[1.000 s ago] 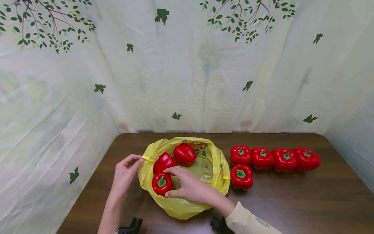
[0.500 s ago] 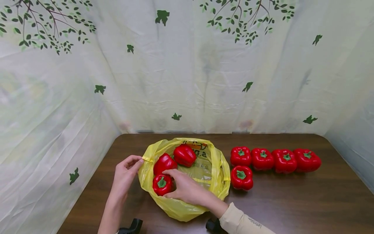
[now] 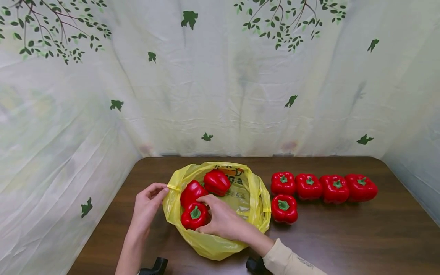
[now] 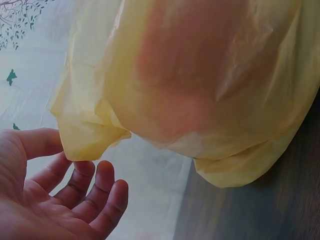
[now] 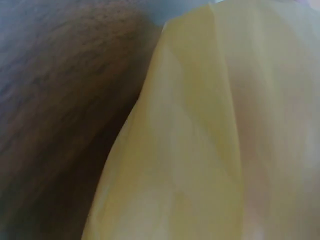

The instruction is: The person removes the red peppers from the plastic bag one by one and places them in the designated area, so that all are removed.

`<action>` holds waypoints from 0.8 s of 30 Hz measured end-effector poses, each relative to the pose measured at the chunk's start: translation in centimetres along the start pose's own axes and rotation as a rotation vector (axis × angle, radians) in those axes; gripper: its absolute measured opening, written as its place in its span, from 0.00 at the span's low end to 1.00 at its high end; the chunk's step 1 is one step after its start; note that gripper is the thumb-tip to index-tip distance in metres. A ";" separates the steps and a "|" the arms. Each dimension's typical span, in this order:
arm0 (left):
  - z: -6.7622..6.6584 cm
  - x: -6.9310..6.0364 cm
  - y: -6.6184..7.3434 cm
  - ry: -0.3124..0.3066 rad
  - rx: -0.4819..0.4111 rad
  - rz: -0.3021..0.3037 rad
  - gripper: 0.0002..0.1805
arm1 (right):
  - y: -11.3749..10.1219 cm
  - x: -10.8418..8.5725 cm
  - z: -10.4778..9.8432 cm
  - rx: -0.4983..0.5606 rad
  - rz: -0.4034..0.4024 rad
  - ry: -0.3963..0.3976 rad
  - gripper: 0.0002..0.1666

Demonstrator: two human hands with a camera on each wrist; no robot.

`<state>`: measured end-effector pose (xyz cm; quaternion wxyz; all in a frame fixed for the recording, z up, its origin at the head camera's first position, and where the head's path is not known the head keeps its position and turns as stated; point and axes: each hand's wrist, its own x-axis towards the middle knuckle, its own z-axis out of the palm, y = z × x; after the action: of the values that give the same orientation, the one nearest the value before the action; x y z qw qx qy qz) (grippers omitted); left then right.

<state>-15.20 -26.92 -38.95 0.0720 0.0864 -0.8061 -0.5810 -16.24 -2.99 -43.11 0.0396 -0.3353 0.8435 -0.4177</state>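
A yellow plastic bag (image 3: 213, 248) stands open-mouthed on the table with 3 red bell peppers inside. My left hand (image 3: 148, 204) pinches the bag's left rim between thumb and forefinger. In the left wrist view, the other fingers of that left hand (image 4: 65, 185) curl loosely below the yellow bag (image 4: 225, 115). Reaching in over the right rim, my right hand (image 3: 225, 219) grips the nearest bell pepper (image 3: 194, 218), its green stem facing up. Behind it lie two more, a left pepper (image 3: 192, 192) and a back pepper (image 3: 217, 182). The yellow bag (image 5: 175, 150) hides the right hand in its wrist view.
Right of the bag, several red bell peppers (image 3: 309, 187) form a row on the brown table (image 3: 343, 236). One more pepper (image 3: 284, 209) sits in front of the row's left end, close to the bag. A pale leaf-printed curtain (image 3: 220, 95) hangs behind and beside the table.
The right hand's fingers have closed round the nearest pepper, which has shifted slightly to the right inside the bag. My left hand keeps its place on the rim.
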 end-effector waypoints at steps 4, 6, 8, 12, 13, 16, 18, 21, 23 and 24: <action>0.0 -0.1 0.0 0.000 -0.007 0.006 0.15 | 0.0 -0.6 -0.8 0.078 0.014 0.027 0.42; 0.0 -0.1 0.0 -0.001 -0.009 0.010 0.15 | -0.1 -0.9 -1.3 0.113 0.030 0.043 0.42; 0.0 0.0 0.0 -0.002 -0.011 0.012 0.15 | -0.1 -1.2 -1.9 0.132 0.046 0.061 0.42; 0.0 0.0 0.0 -0.004 -0.011 0.008 0.15 | -0.2 -1.8 -2.9 0.137 0.062 0.097 0.42; 0.0 0.0 0.0 -0.004 -0.009 0.006 0.15 | -0.2 -1.9 -3.1 0.133 0.061 0.108 0.43; -0.1 0.0 0.0 -0.005 -0.005 0.003 0.15 | -0.4 -2.4 -3.5 0.116 0.041 0.146 0.43; 0.0 0.0 0.0 -0.004 -0.003 0.003 0.15 | -0.4 -2.7 -3.7 0.105 0.018 0.169 0.44; 0.0 0.0 0.0 -0.002 -0.004 0.001 0.14 | -0.6 -3.3 -4.1 0.089 -0.001 0.198 0.45; 0.1 0.0 0.0 -0.001 -0.005 0.001 0.14 | -0.7 -3.7 -4.4 0.088 -0.007 0.211 0.45; 0.1 0.0 0.0 -0.002 -0.006 0.002 0.14 | -0.7 -3.9 -4.6 0.093 -0.010 0.215 0.45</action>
<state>-15.23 -26.85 -38.97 0.0719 0.0849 -0.8045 -0.5834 -14.44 2.17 -40.45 -0.0379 -0.2906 0.8210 -0.4900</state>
